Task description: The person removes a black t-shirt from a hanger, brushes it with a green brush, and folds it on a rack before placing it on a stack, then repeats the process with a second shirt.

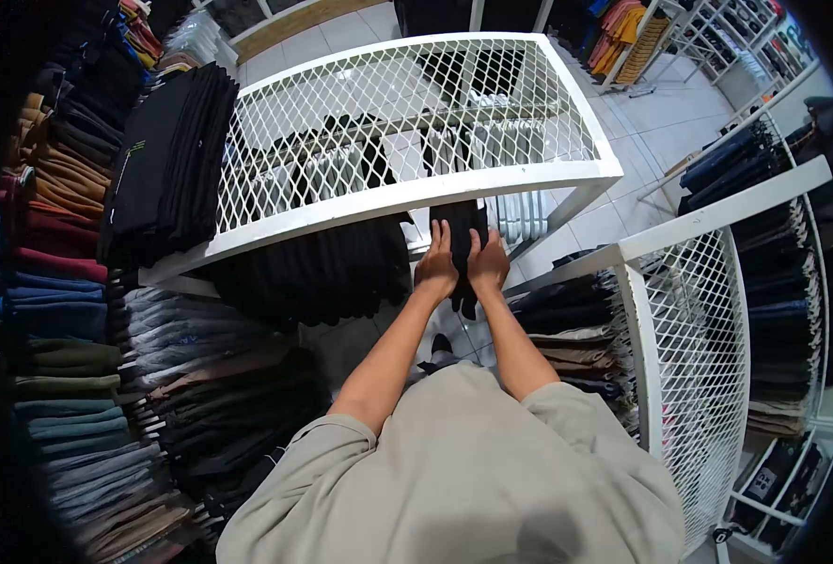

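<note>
Both hands are at a black garment (458,218) that hangs below the front edge of the white mesh-topped rack (388,199). My left hand (437,265) lies against its left side, fingers pointing up and thumb out of sight. On its right side rests my right hand (488,259), with the fingers partly hidden behind the cloth. A row of black garments (322,268) hangs under the rack to the left of my hands. White hangers (520,214) show just to the right of the held garment.
A stack of folded black clothes (177,155) lies on the rack's left end. Coloured clothes (64,226) hang along the far left. At the right stands another white mesh rack (694,357), with dark and brown garments (576,348) beside it. Tiled floor (614,226) shows beyond.
</note>
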Demonstrator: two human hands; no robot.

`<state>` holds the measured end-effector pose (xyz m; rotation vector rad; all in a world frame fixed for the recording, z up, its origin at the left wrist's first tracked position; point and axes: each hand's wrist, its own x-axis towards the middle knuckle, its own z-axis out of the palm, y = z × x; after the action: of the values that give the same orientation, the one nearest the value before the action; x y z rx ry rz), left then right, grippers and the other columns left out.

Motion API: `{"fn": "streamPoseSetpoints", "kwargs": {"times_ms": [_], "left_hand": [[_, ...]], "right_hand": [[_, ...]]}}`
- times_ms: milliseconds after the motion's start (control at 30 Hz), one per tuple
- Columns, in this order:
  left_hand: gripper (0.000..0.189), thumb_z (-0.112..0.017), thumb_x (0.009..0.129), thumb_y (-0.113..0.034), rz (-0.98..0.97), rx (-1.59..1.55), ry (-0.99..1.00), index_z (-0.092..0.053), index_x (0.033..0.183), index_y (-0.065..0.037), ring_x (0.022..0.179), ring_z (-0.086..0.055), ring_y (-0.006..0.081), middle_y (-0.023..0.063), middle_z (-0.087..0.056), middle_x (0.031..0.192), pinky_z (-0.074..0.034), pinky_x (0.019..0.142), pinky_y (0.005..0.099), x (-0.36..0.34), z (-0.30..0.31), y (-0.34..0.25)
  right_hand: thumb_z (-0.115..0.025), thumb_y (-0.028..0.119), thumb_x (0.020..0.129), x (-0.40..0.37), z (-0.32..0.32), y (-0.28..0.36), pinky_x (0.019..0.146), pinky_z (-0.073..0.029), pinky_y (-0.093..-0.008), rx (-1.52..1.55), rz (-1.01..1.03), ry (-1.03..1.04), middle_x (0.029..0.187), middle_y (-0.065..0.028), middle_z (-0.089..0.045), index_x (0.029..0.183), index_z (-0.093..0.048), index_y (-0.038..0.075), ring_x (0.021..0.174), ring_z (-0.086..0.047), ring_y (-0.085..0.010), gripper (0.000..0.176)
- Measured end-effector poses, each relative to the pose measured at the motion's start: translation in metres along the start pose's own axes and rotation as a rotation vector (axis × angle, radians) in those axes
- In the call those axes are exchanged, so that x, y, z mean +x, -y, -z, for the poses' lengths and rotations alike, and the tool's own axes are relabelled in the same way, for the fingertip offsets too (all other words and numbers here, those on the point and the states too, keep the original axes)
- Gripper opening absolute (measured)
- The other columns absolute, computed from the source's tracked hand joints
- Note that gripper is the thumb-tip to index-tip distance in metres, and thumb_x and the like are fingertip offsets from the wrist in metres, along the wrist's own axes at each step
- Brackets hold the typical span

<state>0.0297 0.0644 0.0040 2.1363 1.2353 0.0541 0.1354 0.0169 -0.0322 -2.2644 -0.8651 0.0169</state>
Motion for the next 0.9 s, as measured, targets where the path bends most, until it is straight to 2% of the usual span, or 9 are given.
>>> {"fn": "streamPoseSetpoints", "kwargs": {"times_ms": [67, 133, 233, 467, 533, 600, 733, 800, 900], "left_hand": [[0.078, -0.052, 0.094, -0.009, -0.037, -0.031, -0.059, -0.014, 0.162, -0.011, 0.131, -0.053, 0.0398, 0.0132, -0.012, 0.168, -0.052, 0.099, 0.0455, 0.003, -0.016, 0.015], [0.077, -0.052, 0.095, -0.01, -0.068, -0.057, -0.09, -0.014, 0.162, -0.011, 0.128, -0.054, 0.0414, 0.0156, -0.01, 0.168, -0.051, 0.099, 0.0462, -0.006, -0.02, 0.02], [0.074, -0.05, 0.096, -0.007, -0.106, -0.06, -0.021, -0.016, 0.161, -0.011, 0.131, -0.051, 0.0447, 0.0218, -0.012, 0.166, -0.049, 0.101, 0.0473, -0.02, -0.022, 0.021], [0.077, -0.051, 0.094, -0.01, -0.244, -0.055, 0.046, -0.014, 0.162, -0.018, 0.131, -0.05, 0.0453, 0.0194, -0.013, 0.167, -0.048, 0.103, 0.0486, -0.03, -0.031, 0.044], [0.076, -0.052, 0.096, -0.014, -0.275, -0.063, 0.066, -0.013, 0.162, -0.019, 0.133, -0.048, 0.0448, 0.0196, -0.02, 0.165, -0.045, 0.107, 0.0489, -0.043, -0.024, 0.042], [0.075, -0.054, 0.095, -0.014, -0.336, -0.093, 0.101, -0.017, 0.16, -0.013, 0.134, -0.047, 0.0436, 0.0232, -0.028, 0.161, -0.043, 0.11, 0.0476, -0.062, -0.015, 0.037], [0.078, -0.062, 0.094, -0.017, -0.617, -0.171, -0.061, -0.021, 0.16, -0.012, 0.136, -0.044, 0.0449, 0.0261, -0.036, 0.156, -0.04, 0.112, 0.0479, -0.095, -0.006, 0.031], [0.079, -0.065, 0.093, -0.02, -0.643, -0.183, -0.039, -0.023, 0.16, -0.012, 0.137, -0.042, 0.046, 0.0263, -0.037, 0.155, -0.039, 0.113, 0.0478, -0.114, 0.005, 0.019], [0.087, -0.075, 0.089, -0.036, -0.885, -0.182, -0.179, -0.028, 0.159, -0.012, 0.14, -0.039, 0.045, 0.0282, -0.034, 0.156, -0.035, 0.115, 0.0483, -0.137, 0.022, -0.003]], "right_hand": [[-0.056, 0.044, 0.1, -0.012, 0.004, -0.015, 0.074, -0.05, -0.0538, 0.052, 0.038, 0.015, 0.095, -0.0259, -0.066, 0.104, -0.059, 0.001, 0.088, -0.064, -0.0492, 0.043], [-0.056, 0.044, 0.1, -0.027, 0.014, -0.024, 0.076, -0.05, -0.054, 0.105, 0.076, 0.031, 0.096, -0.0269, -0.066, 0.106, -0.059, 0.001, 0.09, -0.063, -0.0498, 0.043], [-0.059, 0.041, 0.099, -0.049, 0.033, -0.034, 0.078, -0.049, -0.0536, 0.045, -0.026, 0.179, 0.099, -0.0272, -0.065, 0.107, -0.059, 0.0, 0.092, -0.062, -0.0494, 0.042], [-0.061, 0.039, 0.098, -0.114, 0.064, -0.054, 0.081, -0.049, -0.05, 0.026, 0.034, 0.014, 0.101, -0.0226, -0.065, 0.107, -0.06, 0.001, 0.096, -0.062, -0.0456, 0.039], [-0.062, 0.037, 0.098, -0.131, 0.079, -0.057, 0.079, -0.049, -0.0496, 0.003, 0.038, -0.019, 0.099, -0.0212, -0.065, 0.104, -0.06, 0.003, 0.094, -0.062, -0.0448, 0.035], [-0.062, 0.036, 0.098, -0.151, 0.098, -0.056, 0.078, -0.049, -0.0499, 0.005, 0.039, -0.077, 0.097, -0.021, -0.065, 0.103, -0.061, 0.003, 0.093, -0.062, -0.0448, 0.034], [-0.068, 0.031, 0.095, -0.195, 0.154, -0.042, 0.078, -0.051, -0.0478, -0.029, 0.047, -0.16, 0.097, -0.019, -0.066, 0.102, -0.064, 0.002, 0.092, -0.063, -0.0428, 0.029], [-0.071, 0.028, 0.092, -0.221, 0.18, -0.038, 0.076, -0.051, -0.0467, -0.053, 0.075, -0.227, 0.094, -0.0172, -0.067, 0.099, -0.066, 0.002, 0.09, -0.063, -0.0408, 0.027], [-0.074, 0.024, 0.089, -0.262, 0.226, -0.025, 0.074, -0.051, -0.0453, -0.086, 0.095, -0.266, 0.092, -0.0173, -0.066, 0.095, -0.066, 0.001, 0.087, -0.064, -0.0399, 0.025]]}}
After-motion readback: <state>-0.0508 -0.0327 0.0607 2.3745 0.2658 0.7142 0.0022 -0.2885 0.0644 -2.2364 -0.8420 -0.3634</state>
